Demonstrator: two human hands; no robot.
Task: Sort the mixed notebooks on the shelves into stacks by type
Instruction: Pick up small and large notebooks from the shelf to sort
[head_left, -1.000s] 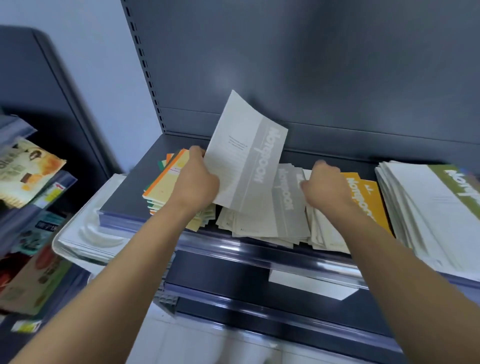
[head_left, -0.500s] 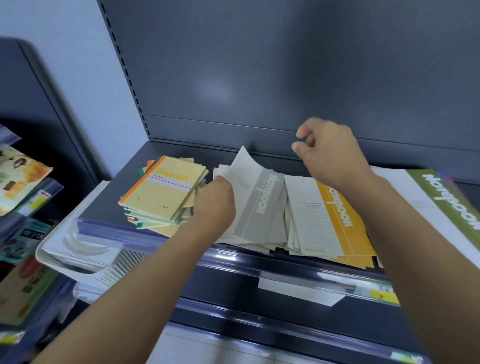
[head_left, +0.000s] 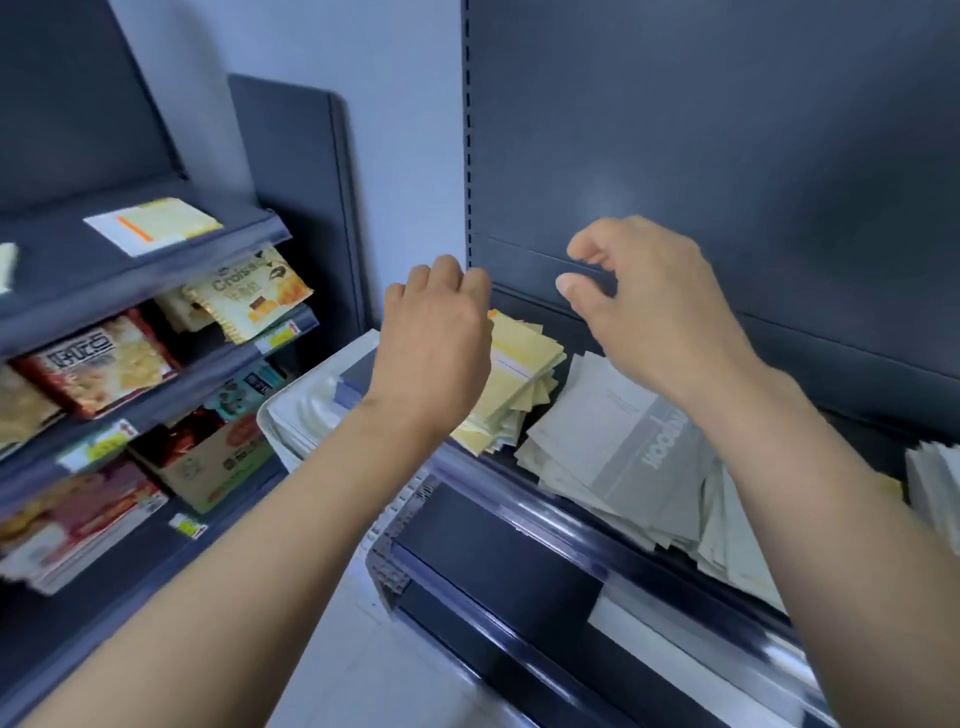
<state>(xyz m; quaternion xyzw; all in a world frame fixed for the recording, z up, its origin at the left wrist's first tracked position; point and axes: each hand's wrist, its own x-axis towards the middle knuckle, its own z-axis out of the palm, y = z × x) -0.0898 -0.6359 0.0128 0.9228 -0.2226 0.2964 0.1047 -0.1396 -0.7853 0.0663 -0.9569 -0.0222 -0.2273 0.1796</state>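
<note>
— Hands?
— Right hand (head_left: 649, 312) raised, loosely curled, empty. Left hand (head_left: 436, 343) above yellow notebooks (head_left: 524, 364); fingers hidden, grip undetermined.
— Notebooks?
— Yellow notebooks beside grey notebooks (head_left: 623, 447), both on the shelf (head_left: 566, 525).

1. Light: cool, even and diffuse, moderately bright. Source not in view.
2. Glare: soft pale patch on the dark back panel (head_left: 608, 195). Streaked highlights along the glossy shelf rail (head_left: 566, 525).
3. Shadows: weak and soft-edged, deepest under the left shelves (head_left: 156, 244).
4. Blur: motion smear across the frame, worst on the snack packets (head_left: 98, 358). Lettering on the grey notebook (head_left: 639, 441) is barely legible.
5. Distortion: wide-angle. Shelf lines lean and splay toward the borders.
</note>
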